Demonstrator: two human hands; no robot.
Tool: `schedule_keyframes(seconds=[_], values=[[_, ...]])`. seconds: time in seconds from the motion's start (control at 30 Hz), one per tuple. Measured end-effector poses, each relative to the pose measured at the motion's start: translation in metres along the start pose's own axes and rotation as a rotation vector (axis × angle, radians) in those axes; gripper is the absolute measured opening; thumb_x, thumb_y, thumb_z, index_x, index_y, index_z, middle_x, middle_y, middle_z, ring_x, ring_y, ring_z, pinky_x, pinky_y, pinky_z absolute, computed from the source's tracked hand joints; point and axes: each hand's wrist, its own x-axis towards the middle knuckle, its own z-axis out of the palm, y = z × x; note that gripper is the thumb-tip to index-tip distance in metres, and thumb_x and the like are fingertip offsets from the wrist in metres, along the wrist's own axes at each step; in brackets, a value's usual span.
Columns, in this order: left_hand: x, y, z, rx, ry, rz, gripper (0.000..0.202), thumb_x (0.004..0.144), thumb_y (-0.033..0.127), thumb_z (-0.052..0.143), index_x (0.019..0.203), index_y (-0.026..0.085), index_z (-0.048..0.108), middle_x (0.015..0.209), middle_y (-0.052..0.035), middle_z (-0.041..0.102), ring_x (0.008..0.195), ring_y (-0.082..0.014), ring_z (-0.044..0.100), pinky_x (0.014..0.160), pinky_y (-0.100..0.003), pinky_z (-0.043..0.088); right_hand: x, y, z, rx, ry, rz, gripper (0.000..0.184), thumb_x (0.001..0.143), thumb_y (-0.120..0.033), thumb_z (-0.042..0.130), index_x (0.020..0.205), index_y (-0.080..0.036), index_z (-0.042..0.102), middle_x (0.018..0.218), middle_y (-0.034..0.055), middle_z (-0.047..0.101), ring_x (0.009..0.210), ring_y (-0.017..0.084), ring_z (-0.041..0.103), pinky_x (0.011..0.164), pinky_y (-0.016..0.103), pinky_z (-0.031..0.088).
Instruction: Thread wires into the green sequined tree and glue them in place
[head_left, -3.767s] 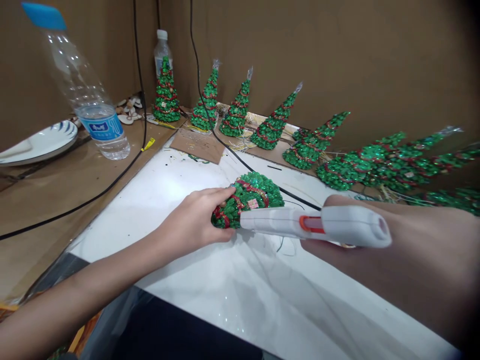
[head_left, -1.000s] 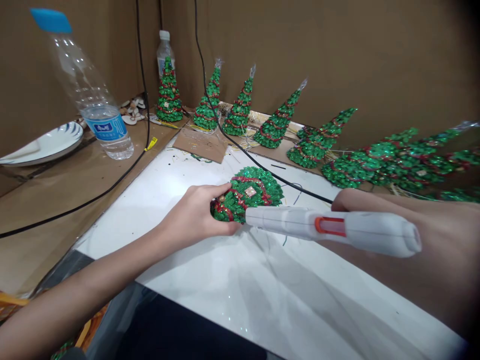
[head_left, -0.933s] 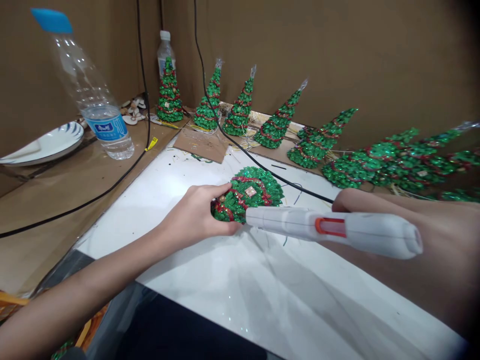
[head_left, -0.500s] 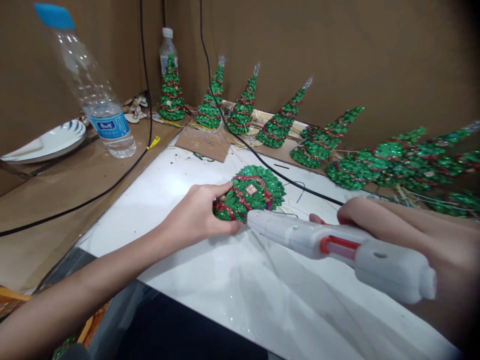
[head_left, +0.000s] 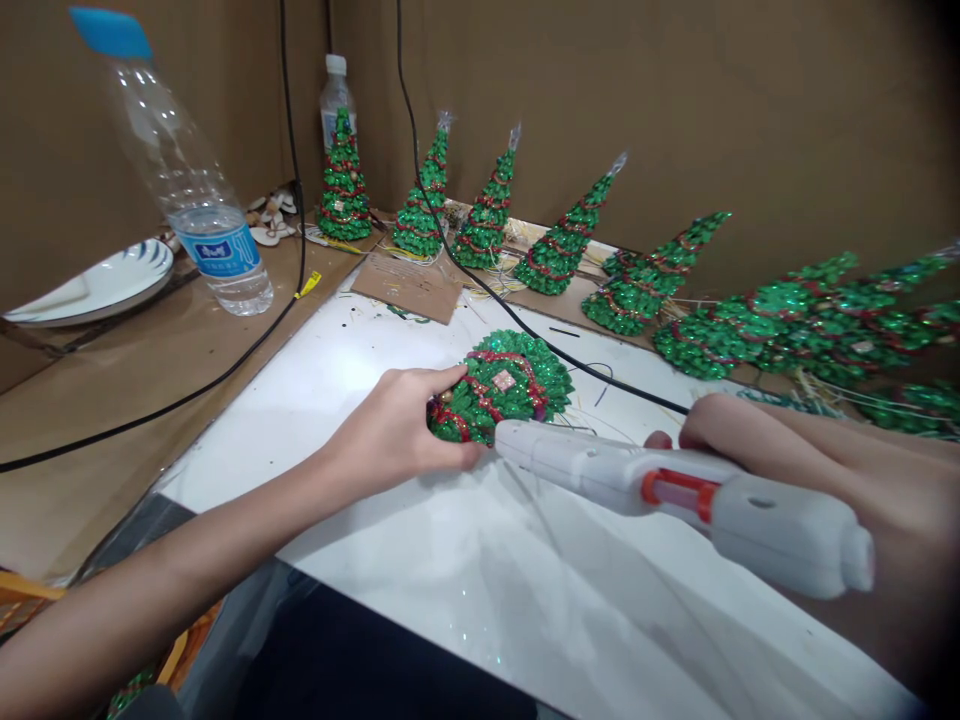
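My left hand (head_left: 394, 430) is closed round the base of a small green sequin Christmas tree (head_left: 504, 382) with red trim, held on its side over the white table sheet (head_left: 450, 600). My right hand (head_left: 750, 430) grips a white glue gun (head_left: 675, 490) with an orange trigger. The gun's nozzle points left and touches the tree's near edge, close to my left thumb. Most of my right fingers are hidden behind the gun.
Several finished sequin trees (head_left: 559, 245) stand in a row along the brown back wall. A water bottle (head_left: 187, 190) and a white plate (head_left: 97, 285) sit at the left on cardboard (head_left: 112, 390). A black cable (head_left: 480, 285) crosses the table behind the tree. A second bottle (head_left: 334, 85) stands in the corner.
The glue gun's rear end has dropped and swung right, so the gun now slants down to the right. My left hand turned the tree slightly; its small square ornament now faces up.
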Motion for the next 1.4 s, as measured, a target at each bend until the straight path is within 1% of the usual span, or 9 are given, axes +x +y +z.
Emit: schedule_keyframes(seconds=[0.27, 0.47, 0.6, 0.83, 0.97, 1.07, 1.23, 1.3, 1.4], values=[[0.000, 0.001, -0.001, -0.003, -0.002, 0.002, 0.045, 0.070, 0.028, 0.075, 0.112, 0.015, 0.071, 0.093, -0.0040, 0.074, 0.093, -0.0259, 0.068, 0.083, -0.033, 0.054, 0.000, 0.000, 0.003, 0.000, 0.008, 0.018, 0.016, 0.088, -0.035, 0.049, 0.077, -0.025, 0.046, 0.065, -0.0020, 0.059, 0.047, 0.012, 0.046, 0.046, 0.026, 0.022], [0.000, 0.001, -0.002, 0.055, 0.009, 0.021, 0.048, 0.069, 0.027, 0.075, 0.115, 0.014, 0.070, 0.102, -0.0061, 0.075, 0.092, -0.0255, 0.069, 0.080, -0.032, 0.054, -0.007, 0.001, 0.002, -0.013, -0.033, 0.042, 0.016, 0.087, -0.037, 0.047, 0.076, -0.025, 0.044, 0.064, -0.0004, 0.056, 0.048, 0.015, 0.046, 0.047, 0.027, 0.021], [-0.001, 0.002, -0.003, 0.085, 0.014, 0.040, 0.052, 0.068, 0.026, 0.075, 0.118, 0.014, 0.068, 0.108, -0.0079, 0.074, 0.095, -0.0256, 0.069, 0.082, -0.032, 0.054, -0.010, 0.001, 0.001, -0.037, -0.047, 0.058, 0.013, 0.087, -0.034, 0.042, 0.077, -0.025, 0.042, 0.060, -0.0008, 0.051, 0.049, 0.016, 0.046, 0.049, 0.028, 0.019], [0.000, 0.002, -0.002, 0.096, 0.017, 0.057, 0.044, 0.069, 0.025, 0.073, 0.112, 0.014, 0.071, 0.105, -0.0088, 0.075, 0.093, -0.0255, 0.069, 0.080, -0.033, 0.055, -0.008, 0.002, -0.001, -0.044, -0.030, 0.024, 0.032, 0.087, -0.054, 0.034, 0.076, -0.025, 0.040, 0.057, 0.0002, 0.047, 0.049, 0.017, 0.043, 0.050, 0.028, 0.019], [0.000, 0.000, -0.001, 0.086, 0.013, 0.050, 0.045, 0.070, 0.025, 0.073, 0.113, 0.014, 0.070, 0.106, -0.0091, 0.074, 0.095, -0.0261, 0.069, 0.081, -0.034, 0.055, -0.009, 0.001, 0.000, -0.045, -0.034, 0.025, 0.036, 0.086, -0.059, 0.031, 0.075, -0.025, 0.038, 0.056, 0.0002, 0.046, 0.048, 0.017, 0.042, 0.049, 0.028, 0.018], [0.000, -0.001, -0.001, 0.079, 0.007, 0.040, 0.045, 0.070, 0.025, 0.073, 0.114, 0.014, 0.069, 0.107, -0.0088, 0.074, 0.096, -0.0261, 0.069, 0.083, -0.034, 0.055, -0.010, 0.001, 0.001, -0.041, -0.030, 0.034, 0.030, 0.086, -0.053, 0.034, 0.077, -0.026, 0.041, 0.056, -0.0001, 0.047, 0.048, 0.017, 0.043, 0.049, 0.028, 0.019], [0.000, -0.001, -0.002, 0.085, 0.000, 0.016, 0.046, 0.069, 0.026, 0.074, 0.113, 0.015, 0.070, 0.106, -0.0084, 0.074, 0.096, -0.0265, 0.068, 0.083, -0.033, 0.054, -0.004, -0.002, 0.001, -0.043, 0.016, 0.030, 0.011, 0.081, -0.032, 0.049, 0.075, -0.025, 0.043, 0.055, -0.0016, 0.051, 0.045, 0.016, 0.046, 0.046, 0.027, 0.020], [0.000, 0.000, -0.003, 0.083, -0.003, 0.017, 0.046, 0.069, 0.026, 0.074, 0.114, 0.016, 0.070, 0.107, -0.0081, 0.074, 0.096, -0.0261, 0.068, 0.082, -0.033, 0.054, 0.003, -0.004, -0.001, -0.023, 0.017, 0.020, 0.013, 0.079, -0.029, 0.050, 0.071, -0.025, 0.042, 0.053, -0.0025, 0.051, 0.041, 0.014, 0.045, 0.042, 0.025, 0.021], [0.000, 0.001, -0.004, 0.071, -0.008, 0.018, 0.049, 0.070, 0.027, 0.074, 0.117, 0.016, 0.069, 0.110, -0.0073, 0.074, 0.095, -0.0254, 0.069, 0.082, -0.032, 0.054, 0.013, -0.007, -0.005, 0.001, 0.010, 0.011, 0.019, 0.079, -0.029, 0.048, 0.064, -0.025, 0.037, 0.043, -0.0047, 0.043, 0.032, 0.012, 0.037, 0.037, 0.024, 0.020]])
